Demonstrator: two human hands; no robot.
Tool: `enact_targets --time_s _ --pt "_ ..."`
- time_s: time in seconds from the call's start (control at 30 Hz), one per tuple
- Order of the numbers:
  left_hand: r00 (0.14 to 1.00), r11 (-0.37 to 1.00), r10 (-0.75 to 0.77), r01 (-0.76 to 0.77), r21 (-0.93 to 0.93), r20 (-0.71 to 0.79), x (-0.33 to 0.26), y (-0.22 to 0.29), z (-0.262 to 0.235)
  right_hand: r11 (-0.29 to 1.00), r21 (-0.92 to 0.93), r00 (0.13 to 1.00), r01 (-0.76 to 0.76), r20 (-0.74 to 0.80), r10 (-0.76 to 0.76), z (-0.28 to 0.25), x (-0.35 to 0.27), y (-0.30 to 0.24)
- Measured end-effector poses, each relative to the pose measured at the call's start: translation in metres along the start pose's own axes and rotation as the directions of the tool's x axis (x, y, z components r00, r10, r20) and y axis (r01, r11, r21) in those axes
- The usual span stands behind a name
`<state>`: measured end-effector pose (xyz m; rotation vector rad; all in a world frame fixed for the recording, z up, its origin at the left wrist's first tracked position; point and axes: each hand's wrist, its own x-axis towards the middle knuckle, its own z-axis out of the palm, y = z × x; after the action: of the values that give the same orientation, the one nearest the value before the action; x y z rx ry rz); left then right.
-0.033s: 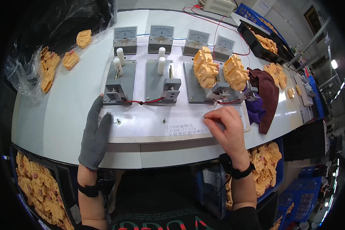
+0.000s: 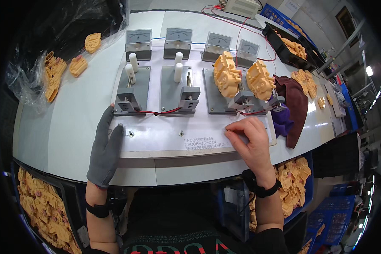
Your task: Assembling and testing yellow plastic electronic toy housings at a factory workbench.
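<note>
My left hand [image 2: 103, 146], in a grey glove with bare fingertips, rests with thumb and fingers apart on the left edge of a white board [image 2: 156, 142]. Nothing is held in it. Over the board's front right part, my right hand [image 2: 253, 142] is bare, its thumb and forefinger pinched together; what is between them is too small to make out. Two yellow plastic gearbox housings [image 2: 227, 78] [image 2: 260, 81] stand on the right grey fixture [image 2: 213, 99]. The left fixture [image 2: 142, 91] and the middle fixture [image 2: 167, 93] carry only white pegs and metal pins.
Four-sided analog meters [image 2: 138, 42] line the board's back, joined by wires. Loose yellow housings [image 2: 55, 72] lie on plastic film at left. A maroon cloth [image 2: 298, 110] lies at right. Bins of yellow parts [image 2: 42, 211] [image 2: 292, 182] flank me below the table; a black tray [image 2: 283, 31] stands far right.
</note>
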<state>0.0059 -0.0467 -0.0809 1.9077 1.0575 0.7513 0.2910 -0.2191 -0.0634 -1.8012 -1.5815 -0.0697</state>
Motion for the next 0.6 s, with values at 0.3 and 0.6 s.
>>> enact_targets --time_s 0.3,0.6 --pt "1.000 1.000 0.016 -0.016 -0.009 0.001 -0.0002 -0.0016 0.0005 1.000 0.004 1.000 -0.020 0.011 0.020 -0.0002 -0.0012 0.0003" --pt "1.000 1.000 0.011 -0.011 0.004 0.005 -0.0001 -0.0015 0.0001 1.000 0.011 1.000 -0.022 0.013 0.022 -0.0008 -0.0004 -0.0015"
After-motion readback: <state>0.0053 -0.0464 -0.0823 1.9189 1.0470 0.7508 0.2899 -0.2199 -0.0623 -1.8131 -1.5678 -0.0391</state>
